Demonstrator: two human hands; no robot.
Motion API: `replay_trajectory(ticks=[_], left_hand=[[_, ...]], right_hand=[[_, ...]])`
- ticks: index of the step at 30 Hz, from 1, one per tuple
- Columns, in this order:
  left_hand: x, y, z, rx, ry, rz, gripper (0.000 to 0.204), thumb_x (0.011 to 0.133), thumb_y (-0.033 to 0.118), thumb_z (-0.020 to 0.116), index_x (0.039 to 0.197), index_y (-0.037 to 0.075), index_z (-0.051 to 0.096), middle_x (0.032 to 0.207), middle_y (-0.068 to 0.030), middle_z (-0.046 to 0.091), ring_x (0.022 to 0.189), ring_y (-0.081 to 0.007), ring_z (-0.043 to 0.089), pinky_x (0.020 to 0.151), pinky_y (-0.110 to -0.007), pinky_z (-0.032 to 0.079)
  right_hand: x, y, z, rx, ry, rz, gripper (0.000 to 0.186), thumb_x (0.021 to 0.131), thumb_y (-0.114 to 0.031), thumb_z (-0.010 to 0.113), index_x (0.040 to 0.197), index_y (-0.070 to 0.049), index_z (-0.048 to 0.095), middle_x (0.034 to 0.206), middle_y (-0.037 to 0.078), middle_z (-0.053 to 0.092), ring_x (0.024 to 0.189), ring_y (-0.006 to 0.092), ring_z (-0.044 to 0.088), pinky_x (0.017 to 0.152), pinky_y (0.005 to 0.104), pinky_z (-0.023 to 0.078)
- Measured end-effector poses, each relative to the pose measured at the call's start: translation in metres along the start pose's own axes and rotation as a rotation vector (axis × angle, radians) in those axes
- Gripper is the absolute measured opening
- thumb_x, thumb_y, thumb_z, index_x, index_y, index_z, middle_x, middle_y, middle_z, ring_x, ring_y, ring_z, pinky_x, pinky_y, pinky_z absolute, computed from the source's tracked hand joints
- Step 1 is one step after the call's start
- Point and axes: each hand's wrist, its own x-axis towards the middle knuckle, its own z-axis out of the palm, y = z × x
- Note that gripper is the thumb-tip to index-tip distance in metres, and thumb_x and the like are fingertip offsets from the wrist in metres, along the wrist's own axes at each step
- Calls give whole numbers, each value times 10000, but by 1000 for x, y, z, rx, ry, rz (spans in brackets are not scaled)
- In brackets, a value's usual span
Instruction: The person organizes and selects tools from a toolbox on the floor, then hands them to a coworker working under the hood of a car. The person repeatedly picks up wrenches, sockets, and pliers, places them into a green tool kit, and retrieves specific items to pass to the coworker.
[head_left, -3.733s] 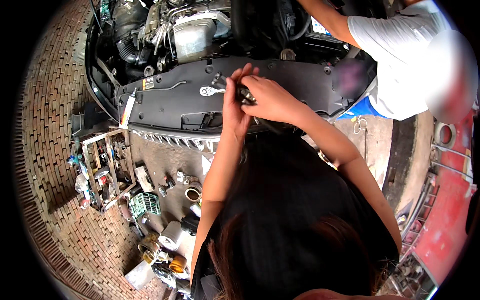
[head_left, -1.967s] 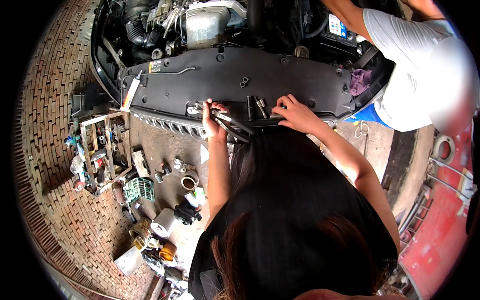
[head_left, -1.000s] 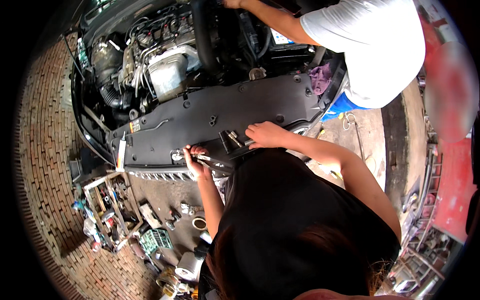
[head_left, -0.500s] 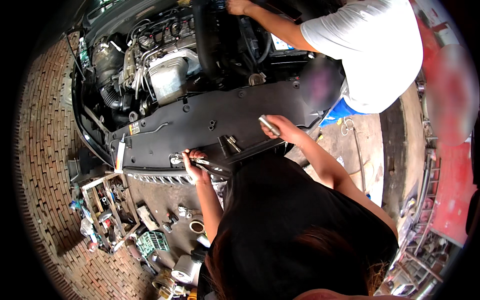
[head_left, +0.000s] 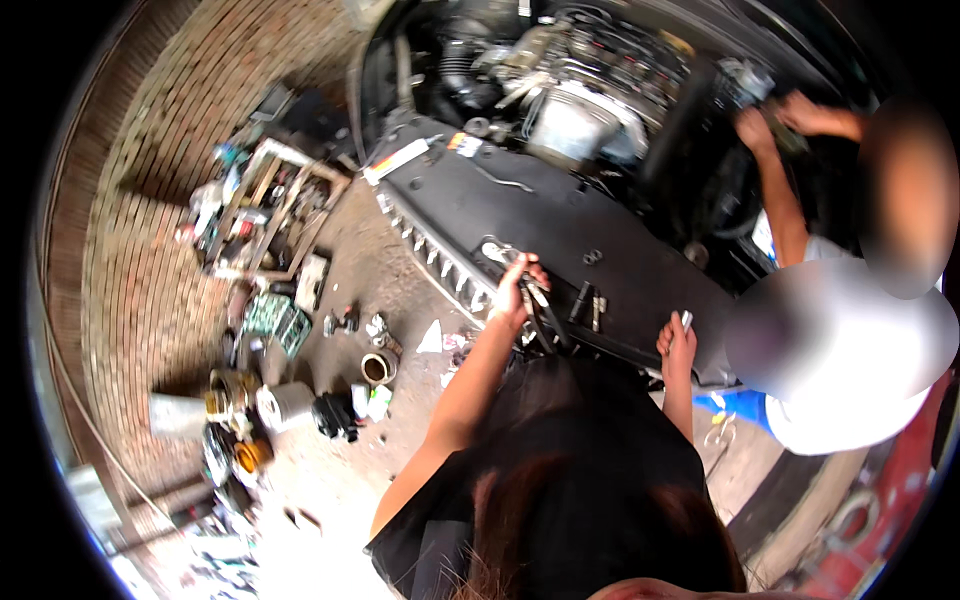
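My left hand (head_left: 516,292) is closed around metal tools with dark handles (head_left: 545,322) at the front edge of the black plastic engine-bay cover (head_left: 450,205). A shiny round tool head (head_left: 492,250) shows just beyond its fingers. To the right, my right hand (head_left: 678,352) grips a short silver cylinder (head_left: 687,320), which looks like a socket, above the cover. Between my hands lie a black socket (head_left: 580,301) and a slim silver piece (head_left: 599,312). Two small ring-shaped pieces (head_left: 593,257) lie farther back.
Beyond the cover is the car's engine (head_left: 580,125). At the right, a co-worker in a white shirt (head_left: 850,400) reaches into the bay with both hands (head_left: 775,125). A white tube (head_left: 398,160) rests on the cover's left end. A wooden crate (head_left: 275,270) and green basket (head_left: 280,322) stand left.
My view has turned, so the car now appears farther right and more floor shows at left. Both hands keep their hold. The co-worker now has two hands visible in the engine bay.
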Motion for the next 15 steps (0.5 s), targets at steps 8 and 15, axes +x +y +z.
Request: replay_trajectory(ticks=[8, 15], left_hand=[[-2, -3, -8, -61, -102, 4, 239, 917, 322, 568, 947, 85, 552, 658, -15, 490, 652, -181, 557, 610, -308, 499], [-4, -2, -4, -83, -192, 34, 225, 915, 310, 573, 919, 86, 558, 638, -17, 491, 643, -185, 565, 593, -300, 493]], right_hand=[[14, 6, -10, -34, 11, 26, 255, 913, -241, 588, 748, -124, 433, 597, -23, 399, 459, 59, 361, 388, 211, 249], [15, -11, -2, -61, -17, 109, 281, 916, -279, 572, 723, -129, 432, 594, -18, 395, 465, 72, 359, 397, 206, 253]])
